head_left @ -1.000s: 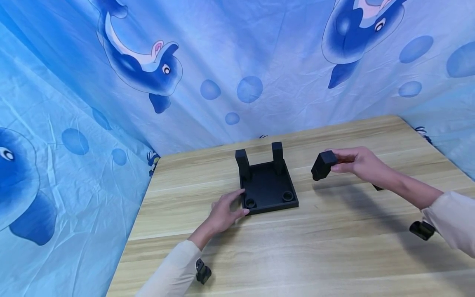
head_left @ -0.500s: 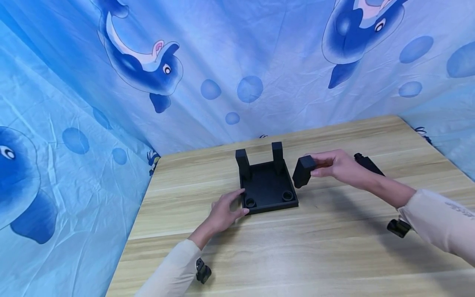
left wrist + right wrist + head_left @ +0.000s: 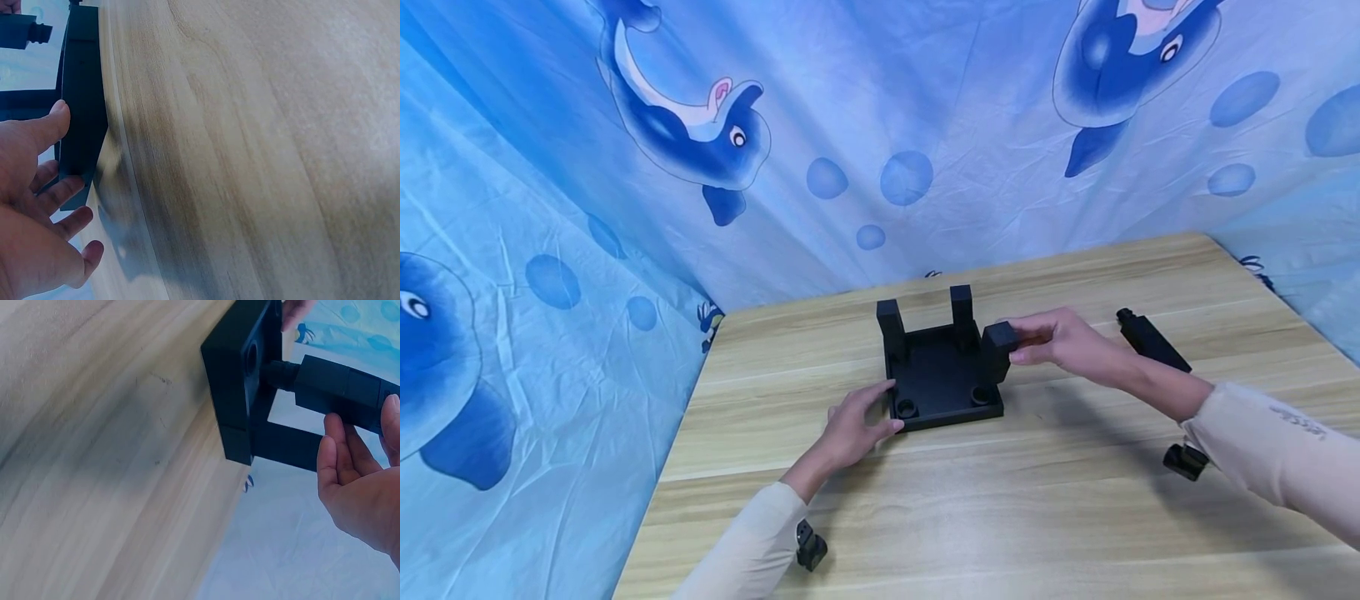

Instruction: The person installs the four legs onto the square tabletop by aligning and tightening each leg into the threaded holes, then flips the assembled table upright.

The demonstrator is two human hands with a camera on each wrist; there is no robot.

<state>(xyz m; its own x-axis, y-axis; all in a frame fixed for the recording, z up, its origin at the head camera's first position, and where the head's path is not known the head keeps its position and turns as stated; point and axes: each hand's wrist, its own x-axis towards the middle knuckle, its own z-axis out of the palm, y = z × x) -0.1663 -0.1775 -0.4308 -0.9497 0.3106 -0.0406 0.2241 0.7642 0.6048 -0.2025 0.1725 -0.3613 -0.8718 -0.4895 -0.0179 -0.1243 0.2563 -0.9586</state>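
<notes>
At centre, two legs (image 3: 892, 333) are stood on one tray (image 3: 936, 375), its lower-left corner touched by the relaxed left hand (image 3: 852, 429); a third leg (image 3: 997, 357) is pinched by the right hand (image 3: 1063, 343) near two sockets (image 3: 907, 409); a fourth leg (image 3: 1156, 343) is laid mid-right

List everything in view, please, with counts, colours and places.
wood-grain table: one, tan, foreground
shallow rimmed tray: one, black, on table
upright square legs: two, black, far tray corners
round sockets: two, black, near tray corners
raised square leg: one, black, above near right corner
lying square leg: one, black, table's right
dolphin-print cloth: count unclear, blue, behind table
long sleeves: two, cream, lower left and right
wrist cameras: two, black, beside sleeves
left hand: one, bare, touching tray
right hand: one, bare, gripping raised leg
</notes>
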